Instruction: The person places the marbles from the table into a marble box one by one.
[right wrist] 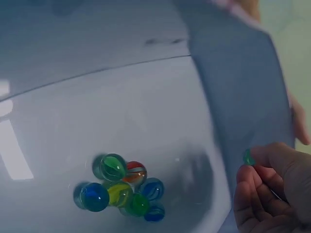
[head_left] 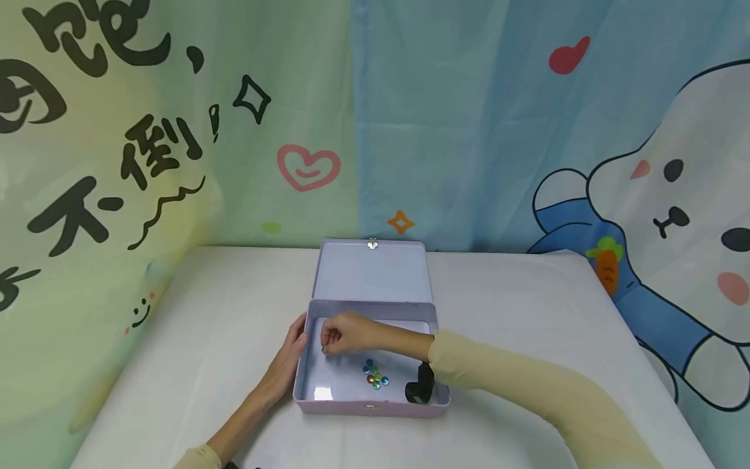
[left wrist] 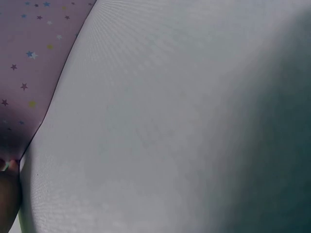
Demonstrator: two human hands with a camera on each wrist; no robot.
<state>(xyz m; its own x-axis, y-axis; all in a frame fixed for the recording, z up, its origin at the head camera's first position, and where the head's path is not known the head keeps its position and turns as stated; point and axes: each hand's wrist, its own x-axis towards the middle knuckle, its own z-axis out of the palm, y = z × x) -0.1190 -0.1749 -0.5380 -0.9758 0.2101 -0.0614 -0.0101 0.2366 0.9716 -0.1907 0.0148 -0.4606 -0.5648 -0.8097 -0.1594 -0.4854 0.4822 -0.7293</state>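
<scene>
A lidded box (head_left: 336,408) with a pale interior stands opened on the table. My right hand (head_left: 346,333) is inside it toward the left wall, pinching a green glass marble (right wrist: 249,157) between thumb and finger. Several coloured glass marbles (right wrist: 138,204) lie clustered on the box floor, below and to the right of that hand in the head view. My left hand (head_left: 287,361) rests against the outside of the box's left wall, its fingers along the rim. In the left wrist view only a bit of it (left wrist: 8,194) shows beside the star-patterned pink box side (left wrist: 34,63).
The raised lid (head_left: 372,270) leans back at the far side, with a metal clasp (head_left: 372,243) on its edge. A white cloth (head_left: 510,306) covers the table. Behind hangs a printed curtain (head_left: 422,130). A black wrist camera (head_left: 419,387) hangs beneath the right wrist.
</scene>
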